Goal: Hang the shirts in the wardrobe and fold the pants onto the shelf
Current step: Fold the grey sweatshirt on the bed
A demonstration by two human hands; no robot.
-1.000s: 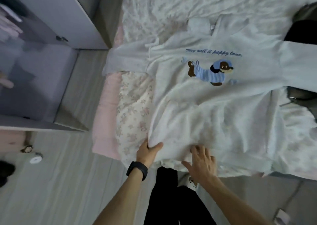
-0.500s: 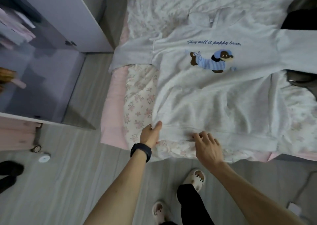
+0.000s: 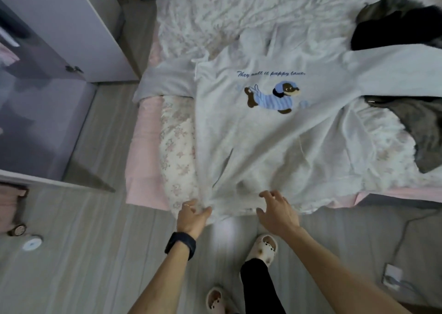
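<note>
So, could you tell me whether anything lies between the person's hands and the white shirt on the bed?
Nothing visible does. The left hand pinches the shirt by its hem at the edge of the bed, and the right hand hovers open just over the hem, with no object between. The dark clothes lie by the far sleeve.

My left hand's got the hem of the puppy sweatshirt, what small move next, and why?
Probably close the right hand on the hem near the left hand: it hovers open just above the sweatshirt, which lies spread on the bed, so both hands can lift it.
</note>
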